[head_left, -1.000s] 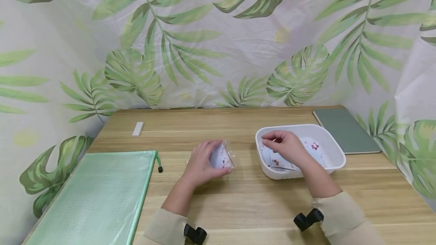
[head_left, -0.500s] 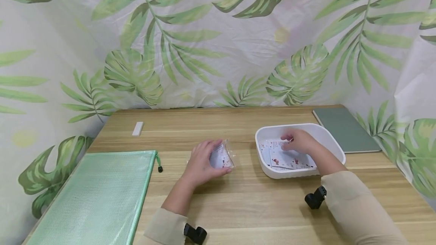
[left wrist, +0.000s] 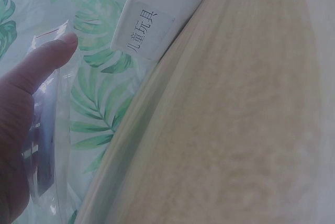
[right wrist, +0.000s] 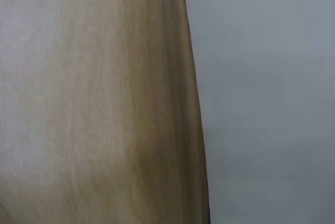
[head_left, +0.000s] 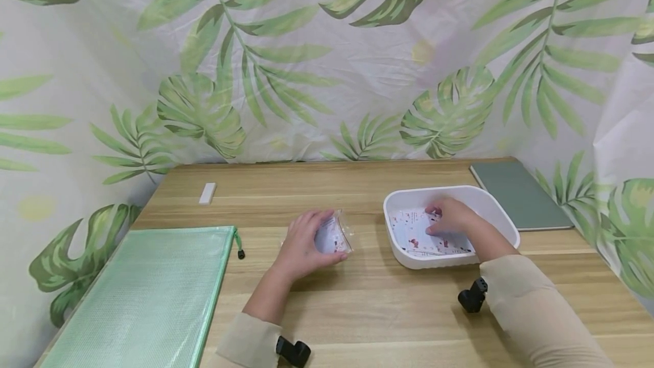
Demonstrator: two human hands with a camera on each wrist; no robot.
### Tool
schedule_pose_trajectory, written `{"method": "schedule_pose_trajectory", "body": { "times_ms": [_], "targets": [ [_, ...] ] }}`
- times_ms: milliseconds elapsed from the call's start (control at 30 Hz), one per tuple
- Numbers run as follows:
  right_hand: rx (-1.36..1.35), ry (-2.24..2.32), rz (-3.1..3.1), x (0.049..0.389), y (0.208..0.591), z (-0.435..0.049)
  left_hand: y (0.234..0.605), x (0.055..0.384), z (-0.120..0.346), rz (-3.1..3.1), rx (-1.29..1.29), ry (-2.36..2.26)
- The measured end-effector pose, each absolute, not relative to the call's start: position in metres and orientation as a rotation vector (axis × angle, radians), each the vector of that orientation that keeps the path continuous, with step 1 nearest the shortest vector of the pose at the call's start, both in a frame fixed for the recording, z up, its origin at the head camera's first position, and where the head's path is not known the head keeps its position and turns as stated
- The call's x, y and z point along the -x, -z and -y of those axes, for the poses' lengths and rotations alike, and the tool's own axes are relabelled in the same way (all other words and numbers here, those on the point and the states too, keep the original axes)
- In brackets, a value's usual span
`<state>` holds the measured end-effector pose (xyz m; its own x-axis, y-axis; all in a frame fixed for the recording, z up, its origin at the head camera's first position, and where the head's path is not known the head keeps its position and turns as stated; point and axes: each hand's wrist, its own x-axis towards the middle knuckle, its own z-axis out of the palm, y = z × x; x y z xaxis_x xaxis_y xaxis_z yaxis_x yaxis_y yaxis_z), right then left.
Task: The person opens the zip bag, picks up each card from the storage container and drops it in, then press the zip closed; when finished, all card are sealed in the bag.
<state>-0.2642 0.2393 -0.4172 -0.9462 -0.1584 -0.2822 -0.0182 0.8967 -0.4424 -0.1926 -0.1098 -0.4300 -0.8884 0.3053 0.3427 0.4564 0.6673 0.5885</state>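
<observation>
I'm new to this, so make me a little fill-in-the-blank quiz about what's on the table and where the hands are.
1. The person's right hand is inside a tub coloured ____.
2. In the head view, the clear bag held by the person's left hand is to the ____ of the tub.
3. The mesh pouch is pale ____.
4. In the head view, the notebook lies to the ____ of the small block.

Missing words: white; left; green; right.

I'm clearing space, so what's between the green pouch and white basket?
In the head view: the left hand gripping a clear packet, then bare table.
</observation>
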Motion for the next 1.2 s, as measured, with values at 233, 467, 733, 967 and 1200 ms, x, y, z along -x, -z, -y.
{"method": "schedule_pose_trajectory", "body": {
  "times_ms": [233, 467, 733, 967, 1200],
  "targets": [
    [0.07, 0.71, -2.757, 0.264, 0.417, -0.243, 0.431, 0.191, 0.11, 2.663, 0.622, 1.033],
    [0.072, 0.763, -2.791, 0.262, 0.411, -0.248, 0.432, 0.192, 0.11, 2.671, 0.619, 1.029],
    [0.081, 0.914, -2.716, 0.259, 0.401, -0.26, 0.432, 0.191, 0.111, 2.679, 0.613, 1.036],
    [0.116, 1.075, -2.656, 0.245, 0.373, -0.265, 0.43, 0.191, 0.11, 2.682, 0.604, 1.038],
    [0.071, 1.229, -2.705, 0.223, 0.35, -0.26, 0.429, 0.192, 0.111, 2.663, 0.608, 1.037]
  ]
}}
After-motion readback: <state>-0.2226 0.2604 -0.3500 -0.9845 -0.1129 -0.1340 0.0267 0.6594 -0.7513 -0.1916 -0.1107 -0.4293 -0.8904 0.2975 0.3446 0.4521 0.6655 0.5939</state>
